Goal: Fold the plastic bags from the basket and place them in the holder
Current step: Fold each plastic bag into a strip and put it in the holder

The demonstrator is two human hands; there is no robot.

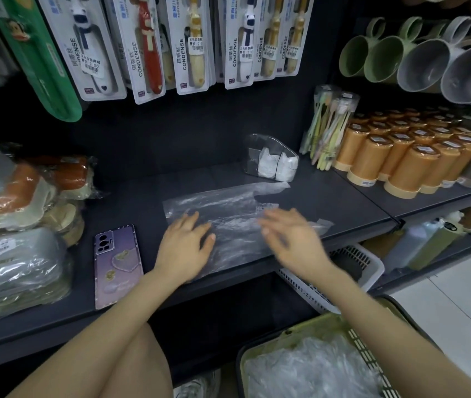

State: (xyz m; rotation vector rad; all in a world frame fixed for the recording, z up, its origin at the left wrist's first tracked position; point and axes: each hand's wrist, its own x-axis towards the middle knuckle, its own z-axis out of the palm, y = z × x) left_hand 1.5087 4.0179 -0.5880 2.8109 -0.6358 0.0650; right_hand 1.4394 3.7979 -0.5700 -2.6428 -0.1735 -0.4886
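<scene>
A clear plastic bag (228,208) lies spread flat on the dark shelf (329,202). My left hand (185,245) rests on the bag's left part, fingers straight and spread. My right hand (294,237) is over the bag's right part with straight fingers, slightly blurred. Behind the bag stands a clear holder (271,159) with two folded white bags in it. At the lower right, a yellow-green basket (274,337) holds a heap of crumpled clear bags (314,369).
A purple phone (118,265) lies left of my left hand. Wrapped goods (19,225) pile up at the far left. Orange cups (401,156) and toothbrush packs (329,127) stand at the right. A white basket (346,271) sits under the shelf. Carded toothbrushes (171,44) hang above.
</scene>
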